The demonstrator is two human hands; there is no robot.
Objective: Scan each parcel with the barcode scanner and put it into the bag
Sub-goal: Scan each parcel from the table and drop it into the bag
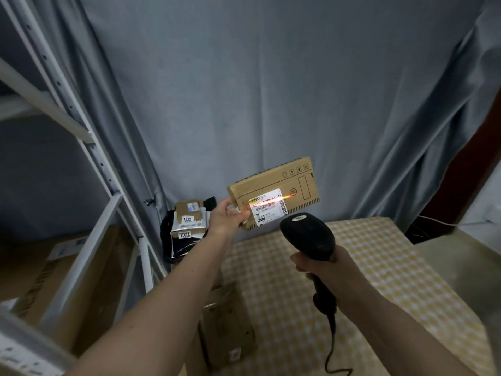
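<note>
A person's left hand (227,217) grips a cardboard parcel (273,192) aloft over the checked surface (366,267) as the right hand's (318,264) fingers clasp the barcode scanner (309,234), its beam crossing the label (268,210); bagging in the black bag (166,234) likely follows.

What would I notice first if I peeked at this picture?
The glowing orange line across the white label of the cardboard box, held up mid-picture by the left hand. Just below, the right hand grips a black barcode scanner aimed at it, above a yellow checked table. Left of the box, parcels fill a black bag.
</note>
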